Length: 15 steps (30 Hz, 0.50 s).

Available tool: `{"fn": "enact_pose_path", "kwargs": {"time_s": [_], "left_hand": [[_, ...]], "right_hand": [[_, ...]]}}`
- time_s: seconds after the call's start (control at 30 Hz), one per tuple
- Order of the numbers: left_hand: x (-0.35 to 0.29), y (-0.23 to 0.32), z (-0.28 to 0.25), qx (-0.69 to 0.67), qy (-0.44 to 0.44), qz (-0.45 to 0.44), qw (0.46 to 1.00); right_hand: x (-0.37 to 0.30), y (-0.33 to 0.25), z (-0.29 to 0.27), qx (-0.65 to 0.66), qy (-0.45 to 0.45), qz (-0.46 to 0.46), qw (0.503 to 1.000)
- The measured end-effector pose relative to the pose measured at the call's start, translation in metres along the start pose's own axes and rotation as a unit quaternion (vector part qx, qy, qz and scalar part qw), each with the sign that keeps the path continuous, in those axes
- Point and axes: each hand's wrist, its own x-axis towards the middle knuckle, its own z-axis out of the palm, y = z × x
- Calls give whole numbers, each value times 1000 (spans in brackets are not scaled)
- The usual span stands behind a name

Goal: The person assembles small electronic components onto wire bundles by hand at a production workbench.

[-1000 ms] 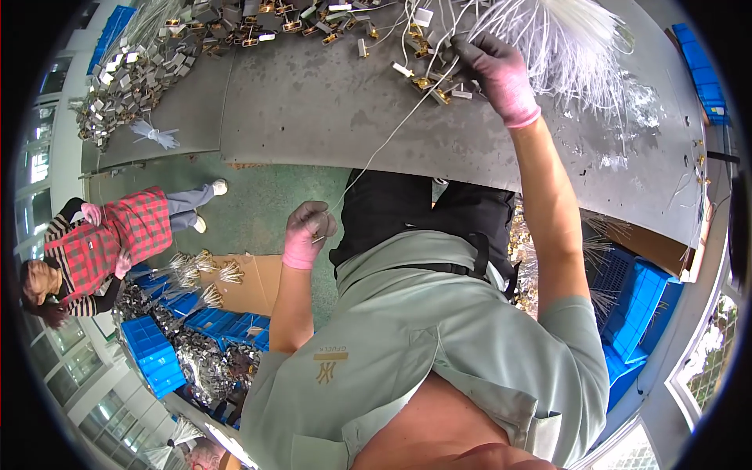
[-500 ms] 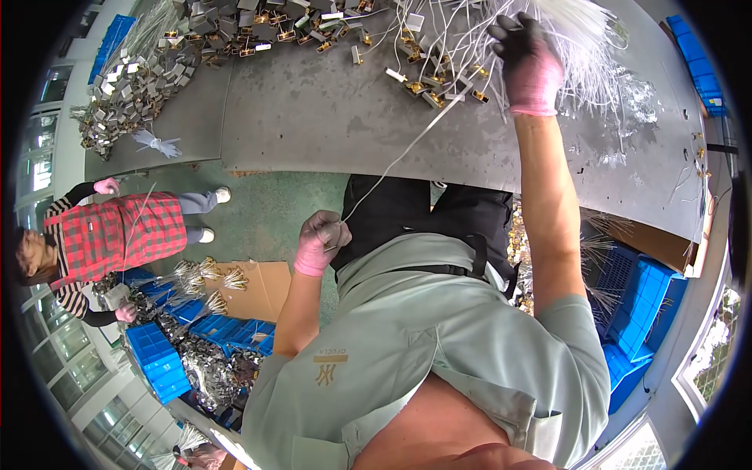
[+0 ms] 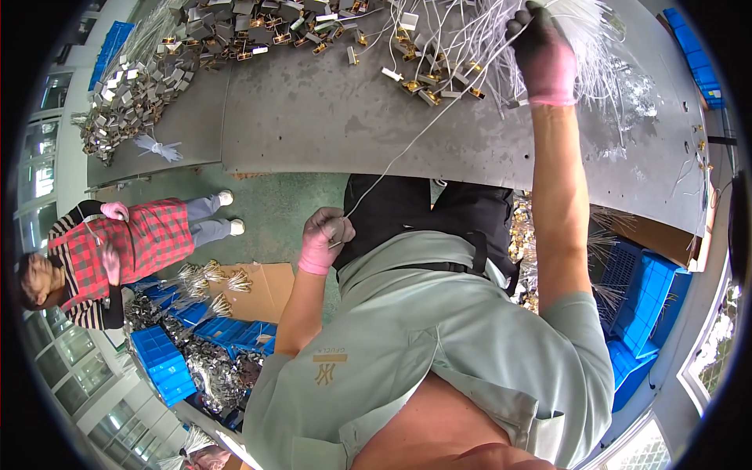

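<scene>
A thin white wire (image 3: pixel 421 131) runs slantwise from my left hand, over the table edge, up to my right hand. My left hand (image 3: pixel 326 240), in a pink glove with greyed fingers, is closed on its lower end in front of my lap. Over the table, my right hand (image 3: pixel 544 59) wears a pink glove with blackened fingers, curled around the upper stretch of wire. It lies against a thick bundle of white wires (image 3: pixel 589 55). Below that bundle's left side are loose brass-coloured and white connector pieces (image 3: pixel 429 95), some attached to wires.
Grey metal boxes (image 3: pixel 258 31) heap along the table's (image 3: pixel 313 117) far side, with another heap (image 3: pixel 129 110) at left. A co-worker in a red checked apron (image 3: pixel 157 239) stands left. Blue crates (image 3: pixel 160 364) and cardboard (image 3: pixel 262 290) lie lower left; a blue crate (image 3: pixel 644 301) stands right.
My right hand has shifted slightly right, further over the bundle, and the wire is straighter toward it. My left hand has barely moved. The co-worker's hands have come together in front of the apron.
</scene>
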Motion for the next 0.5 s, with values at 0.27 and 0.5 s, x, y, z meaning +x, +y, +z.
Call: {"fn": "enact_pose_path", "kwargs": {"time_s": [0.27, 0.5], "left_hand": [[104, 25, 82, -65, 206, -21, 976], [208, 39, 134, 627, 133, 202, 740]], "right_hand": [[-162, 101, 85, -332, -58, 113, 935], [-13, 69, -62, -668, -36, -160, 726]]}}
